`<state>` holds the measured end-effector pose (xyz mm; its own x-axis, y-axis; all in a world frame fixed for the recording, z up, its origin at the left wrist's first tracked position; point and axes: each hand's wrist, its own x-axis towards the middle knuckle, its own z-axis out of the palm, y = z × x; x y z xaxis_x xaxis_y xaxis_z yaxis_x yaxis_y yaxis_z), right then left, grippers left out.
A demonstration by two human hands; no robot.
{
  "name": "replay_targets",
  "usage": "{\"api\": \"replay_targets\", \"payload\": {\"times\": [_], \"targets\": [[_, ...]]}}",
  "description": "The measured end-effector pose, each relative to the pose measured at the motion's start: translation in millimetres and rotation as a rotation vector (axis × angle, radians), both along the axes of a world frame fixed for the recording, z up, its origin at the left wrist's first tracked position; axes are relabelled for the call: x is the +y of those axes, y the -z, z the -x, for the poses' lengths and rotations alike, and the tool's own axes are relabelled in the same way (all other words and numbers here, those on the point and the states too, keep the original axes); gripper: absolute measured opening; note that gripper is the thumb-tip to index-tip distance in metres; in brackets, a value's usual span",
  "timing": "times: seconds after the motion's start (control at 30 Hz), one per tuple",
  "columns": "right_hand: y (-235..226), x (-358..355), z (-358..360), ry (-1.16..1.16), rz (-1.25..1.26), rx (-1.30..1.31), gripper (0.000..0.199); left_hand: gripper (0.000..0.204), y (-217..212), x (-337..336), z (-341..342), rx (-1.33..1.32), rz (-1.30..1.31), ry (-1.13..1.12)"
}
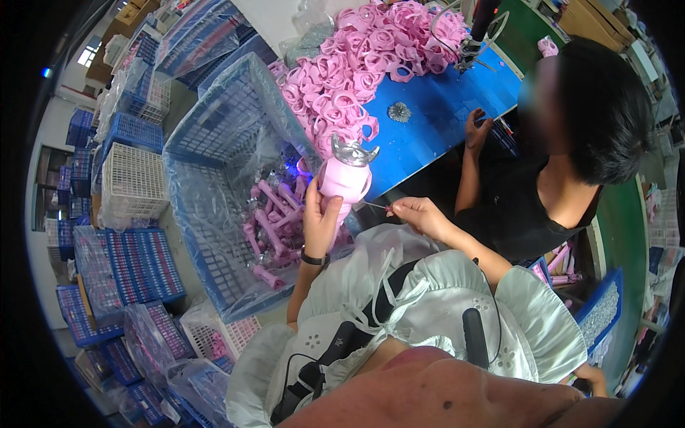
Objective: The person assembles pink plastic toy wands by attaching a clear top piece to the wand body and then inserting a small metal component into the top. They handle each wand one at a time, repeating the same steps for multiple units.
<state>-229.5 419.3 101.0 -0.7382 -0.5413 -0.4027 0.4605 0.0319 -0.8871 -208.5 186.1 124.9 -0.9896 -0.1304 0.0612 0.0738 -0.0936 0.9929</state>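
Note:
My left hand (pixel 322 222) is wrapped round a pink toy wand (pixel 342 180) with a round head and a silver crown-like top (pixel 354 152). It is held crown-up over the near right edge of a large blue crate. My right hand (pixel 422 217) pinches a thin metal rod (pixel 374 205), whose far end points at the wand just below its round head. Whether the tip touches the wand I cannot tell. In the lined crate (pixel 207 207), several pink wand handles (pixel 275 222) lie in a heap, and a blue light glows among them.
A pile of pink ring-shaped parts (pixel 357 71) covers much of the blue tabletop (pixel 421 132). Small silver pieces (pixel 399 112) lie near its middle. At right sits a co-worker (pixel 528 207), one hand (pixel 477 130) by the table edge. Stacked crates (pixel 139 264) stand at left.

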Motion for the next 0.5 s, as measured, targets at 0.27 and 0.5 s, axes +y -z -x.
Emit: {"api": "replay_targets", "payload": {"times": [0.27,0.5], "targets": [[-13.9,-19.3,1.8,0.025,-0.221,0.287,0.027,0.048,24.0,-17.5,16.7,-0.18,-0.011,-0.026],[-29.3,-3.5,9.5,0.239,-0.341,0.405,0.023,0.077,36.9,-53.0,56.3,-0.449,-0.685,0.258]]}}
